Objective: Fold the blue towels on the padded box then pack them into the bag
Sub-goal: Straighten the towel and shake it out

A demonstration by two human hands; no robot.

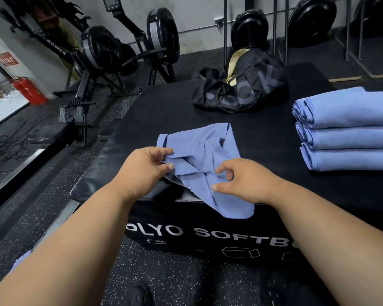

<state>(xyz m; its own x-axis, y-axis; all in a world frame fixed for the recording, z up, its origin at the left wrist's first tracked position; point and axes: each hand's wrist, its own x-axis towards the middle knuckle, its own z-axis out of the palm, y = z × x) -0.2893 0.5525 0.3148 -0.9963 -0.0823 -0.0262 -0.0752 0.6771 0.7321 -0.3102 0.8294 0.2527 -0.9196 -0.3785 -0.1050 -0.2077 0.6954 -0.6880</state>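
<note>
three towels folded, one under way, bag not yet packed

the left hand (145, 167) pinches an edge of the rumpled blue towel (205, 160) at the near rim of the padded box (155, 107); the right hand (239, 180), fingers curled, seems to grip its other fold. three folded towels (346, 129) sit stacked to the right, the black bag (241, 87) lies behind. rowing machines (119, 49) stand on speckled gym flooring (53, 195).

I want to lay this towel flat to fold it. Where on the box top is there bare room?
Bare top lies between the crumpled blue towel, the black duffel bag and the stack of folded blue towels, also left of the bag. The right side of the black padded box is crowded.
</note>
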